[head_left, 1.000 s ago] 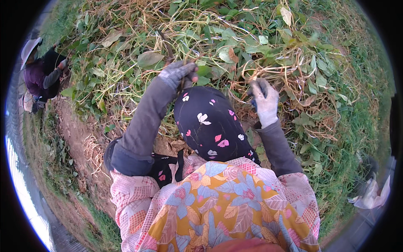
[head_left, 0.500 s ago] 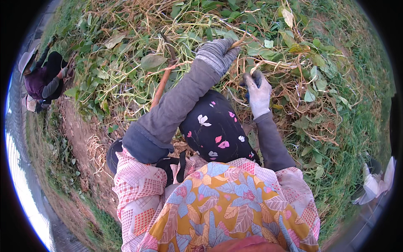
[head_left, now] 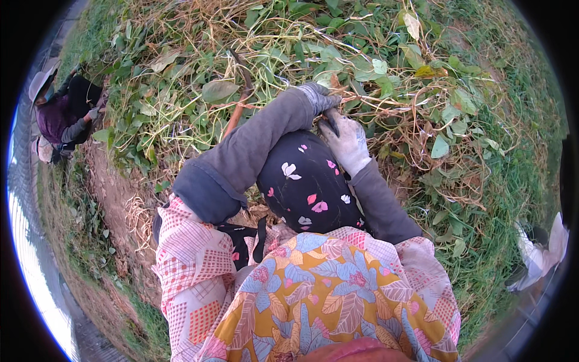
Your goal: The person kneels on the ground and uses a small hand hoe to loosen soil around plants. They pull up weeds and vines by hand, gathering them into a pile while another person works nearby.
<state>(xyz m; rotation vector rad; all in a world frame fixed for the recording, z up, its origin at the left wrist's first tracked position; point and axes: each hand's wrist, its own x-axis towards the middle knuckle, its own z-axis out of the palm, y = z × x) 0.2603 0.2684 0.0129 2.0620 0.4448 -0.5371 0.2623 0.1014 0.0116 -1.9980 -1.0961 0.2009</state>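
My left hand [head_left: 321,98], in a grey striped knit glove, is closed among the vines just beyond my knee. My right hand [head_left: 348,142], in a whitish glove with dark fingertips, meets it from the near right. Its fingers are closed too, and the fingertips of both hands touch or nearly touch. Whatever lies between them is hidden. Thin tan vine stems [head_left: 386,104] spread rightward from beside the hands. Under my left forearm lies a reddish-brown stick or handle [head_left: 234,120], its far part dark and curved.
Tangled vines with green and dry leaves [head_left: 181,114] cover the ground ahead. My raised knee [head_left: 304,181] sits between my forearms. Another person [head_left: 63,117] crouches at the far left beside bare soil [head_left: 114,187]. A white sheet-like thing [head_left: 543,253] lies at the right rim.
My left hand has drawn back toward my knee. My right hand has moved left to meet it, and the vines beside them have shifted. The other person has leaned slightly.
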